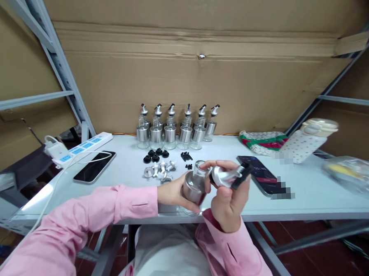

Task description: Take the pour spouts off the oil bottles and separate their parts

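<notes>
My left hand (175,193) is wrapped round a glass bottle (194,187) with a steel band, near the table's front edge; its neck is uncapped. In my right hand (227,205) is a silver pour spout (224,176) with a black flip lid, held tilted just right of the bottle neck and apart from it. Behind them lie several metal spout pieces (157,169), black ring-shaped stoppers (155,155), small black lids (186,156) and tiny black parts (189,167). At the back stand open steel-banded bottles (170,134), with spout-topped bottles (211,126) behind them.
On the left are a white power strip (83,149) with a plugged charger (55,149) and a phone (95,167). To the right lie another phone (263,175), a patterned pouch (262,142), a dotted cup (308,142) and a plastic bag (356,174). Cardboard (200,87) walls the back.
</notes>
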A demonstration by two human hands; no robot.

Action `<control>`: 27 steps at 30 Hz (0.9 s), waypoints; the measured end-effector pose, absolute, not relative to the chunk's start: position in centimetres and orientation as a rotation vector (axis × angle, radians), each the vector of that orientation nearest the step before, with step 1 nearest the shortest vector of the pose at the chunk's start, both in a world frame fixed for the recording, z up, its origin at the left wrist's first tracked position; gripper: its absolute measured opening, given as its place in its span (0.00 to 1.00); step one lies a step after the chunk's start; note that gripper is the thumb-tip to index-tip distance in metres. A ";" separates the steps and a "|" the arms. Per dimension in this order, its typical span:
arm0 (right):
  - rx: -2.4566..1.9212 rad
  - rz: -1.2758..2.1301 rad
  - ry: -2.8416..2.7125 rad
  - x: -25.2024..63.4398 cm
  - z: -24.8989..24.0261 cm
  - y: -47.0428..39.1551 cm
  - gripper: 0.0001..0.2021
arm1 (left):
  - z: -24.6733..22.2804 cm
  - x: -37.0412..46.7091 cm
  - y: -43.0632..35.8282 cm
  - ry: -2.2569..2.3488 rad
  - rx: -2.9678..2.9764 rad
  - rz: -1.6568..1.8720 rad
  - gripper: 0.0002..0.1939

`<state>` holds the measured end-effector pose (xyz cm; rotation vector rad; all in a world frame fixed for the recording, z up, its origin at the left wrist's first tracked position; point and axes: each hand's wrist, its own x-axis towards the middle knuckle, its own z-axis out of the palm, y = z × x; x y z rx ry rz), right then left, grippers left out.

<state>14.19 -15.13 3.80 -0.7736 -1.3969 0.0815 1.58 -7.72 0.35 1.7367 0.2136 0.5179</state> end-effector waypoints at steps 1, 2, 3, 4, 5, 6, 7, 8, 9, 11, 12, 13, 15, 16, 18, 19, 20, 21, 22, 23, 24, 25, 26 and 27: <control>-0.815 0.032 -1.420 14.7 3.6 -15.1 0.18 | 0.2 1.6 -7.8 0.224 1.745 0.531 0.46; -0.855 -0.020 -1.425 15.3 3.5 -15.1 0.17 | 0.0 1.6 -7.8 0.238 1.749 0.543 0.53; -0.900 -0.071 -1.418 15.9 3.5 -15.0 0.17 | -0.1 1.6 -7.9 0.250 1.748 0.547 0.57; -0.963 -0.113 -1.413 16.5 3.6 -14.9 0.16 | -0.2 1.7 -8.0 0.262 1.743 0.541 0.60; -1.029 -0.155 -1.400 17.2 3.7 -14.8 0.15 | -0.2 1.7 -8.0 0.273 1.733 0.528 0.60; -1.092 -0.200 -1.386 17.8 4.0 -14.6 0.14 | -0.2 1.7 -8.1 0.282 1.722 0.507 0.59; -1.152 -0.248 -1.376 18.5 4.4 -14.4 0.14 | -0.1 1.6 -8.1 0.291 1.713 0.485 0.58; -1.211 -0.299 -1.377 19.1 4.8 -14.2 0.14 | -0.1 1.6 -8.1 0.300 1.711 0.466 0.56; -1.268 -0.350 -1.387 19.6 5.3 -14.0 0.15 | -0.1 1.6 -8.1 0.307 1.714 0.455 0.54; -1.376 -0.437 -1.431 20.5 6.2 -13.5 0.16 | -0.1 1.6 -8.0 0.308 1.723 0.445 0.52; -1.427 -0.466 -1.458 20.9 6.6 -13.1 0.17 | -0.1 1.6 -8.0 0.308 1.727 0.446 0.51; -1.476 -0.486 -1.485 21.3 7.0 -12.7 0.17 | -0.1 1.6 -7.9 0.310 1.729 0.453 0.50; -1.574 -0.516 -1.544 21.9 7.5 -11.7 0.18 | -0.2 1.5 -7.9 0.327 1.727 0.455 0.48; -1.623 -0.530 -1.572 22.1 7.6 -11.1 0.18 | -0.3 1.5 -7.9 0.342 1.726 0.447 0.48; -1.711 -0.554 -1.618 22.4 7.7 -9.8 0.18 | -0.2 1.4 -7.9 0.380 1.730 0.417 0.47; -1.742 -0.564 -1.638 22.5 7.6 -9.0 0.18 | -0.2 1.4 -8.0 0.399 1.737 0.397 0.46; -1.762 -0.571 -1.656 22.6 7.6 -8.3 0.17 | -0.1 1.3 -8.0 0.413 1.747 0.383 0.45; -1.772 -0.576 -1.673 22.6 7.5 -7.5 0.17 | 0.0 1.3 -8.0 0.419 1.760 0.377 0.43; -1.769 -0.576 -1.688 22.7 7.4 -6.7 0.17 | 0.1 1.3 -8.0 0.415 1.771 0.380 0.42; -1.754 -0.571 -1.701 22.7 7.3 -5.9 0.17 | 0.1 1.3 -8.0 0.401 1.782 0.387 0.40; -1.726 -0.562 -1.712 22.8 7.2 -5.1 0.17 | 0.1 1.3 -7.9 0.382 1.788 0.402 0.38; -1.684 -0.547 -1.720 22.8 7.1 -4.3 0.17 | 0.1 1.4 -7.9 0.365 1.792 0.418 0.37; -1.633 -0.527 -1.725 23.0 6.9 -3.5 0.18 | 0.1 1.4 -7.9 0.354 1.793 0.429 0.35; -1.577 -0.503 -1.724 23.1 6.8 -2.7 0.18 | 0.1 1.4 -7.9 0.351 1.793 0.433 0.34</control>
